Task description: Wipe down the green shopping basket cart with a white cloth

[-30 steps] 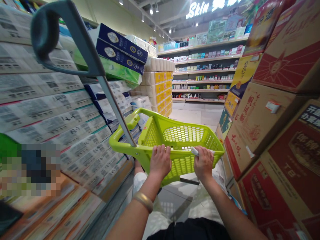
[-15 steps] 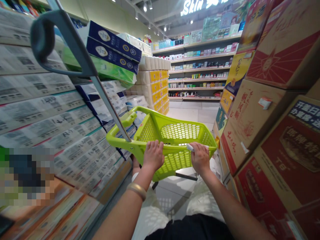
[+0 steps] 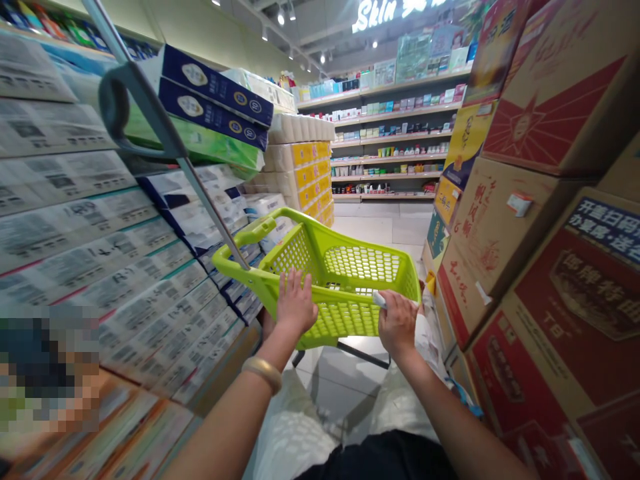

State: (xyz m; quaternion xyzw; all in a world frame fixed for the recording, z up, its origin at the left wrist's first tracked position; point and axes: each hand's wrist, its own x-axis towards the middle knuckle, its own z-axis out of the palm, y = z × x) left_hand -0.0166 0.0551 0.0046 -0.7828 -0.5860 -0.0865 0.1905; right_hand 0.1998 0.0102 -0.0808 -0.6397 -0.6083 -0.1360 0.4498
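Observation:
A lime-green wheeled shopping basket [image 3: 367, 320] with perforated sides stands in front of my legs. Its long metal pull handle [image 3: 209, 207] with a grey loop grip [image 3: 143, 110] leans up to the left. My left hand [image 3: 296, 303] has its fingers stretched out against the basket's near side, around rim height, and it holds nothing; whether the palm touches cannot be made out. My right hand [image 3: 397, 320] is curled at the near rim toward the right end, closed on a small white, tissue-like item [image 3: 380, 299] that sticks out beside the fingers. The basket's visible inside holds no goods.
Stacked paper packs [image 3: 100, 220] line the left, with blue and green packs [image 3: 215, 100] on top. Red and brown cartons [image 3: 560, 267] rise close on the right. Shelves of small goods [image 3: 390, 140] stand at the back, beyond the tiled floor [image 3: 380, 223].
My left hand has loosened from the rim, its fingers straightening. The basket and its pull handle have shifted slightly in view. My right hand stays at the rim with the white item.

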